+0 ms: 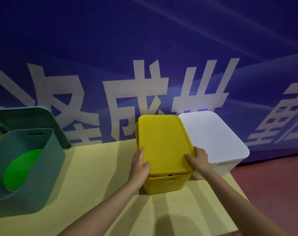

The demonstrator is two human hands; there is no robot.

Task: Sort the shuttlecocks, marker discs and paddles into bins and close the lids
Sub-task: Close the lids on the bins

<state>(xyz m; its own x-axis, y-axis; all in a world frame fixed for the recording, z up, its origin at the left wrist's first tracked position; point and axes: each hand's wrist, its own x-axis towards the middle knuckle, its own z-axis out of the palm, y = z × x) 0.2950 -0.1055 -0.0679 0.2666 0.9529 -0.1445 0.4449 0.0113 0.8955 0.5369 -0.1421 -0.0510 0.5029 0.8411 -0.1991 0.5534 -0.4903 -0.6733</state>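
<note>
Now your left hand (139, 165) and right hand (198, 158) both grip the near corners of the yellow lid (163, 142), sitting slightly askew on the yellow bin (165, 183). Looks light, stiff, smooth plastic; hold the edges, press corners down evenly.

Dim, soft blur; striped shadows on table (97, 176); edges perhaps warped.

Open table (97, 176) between green bin (48, 167) and yellow bin (165, 184).
</note>
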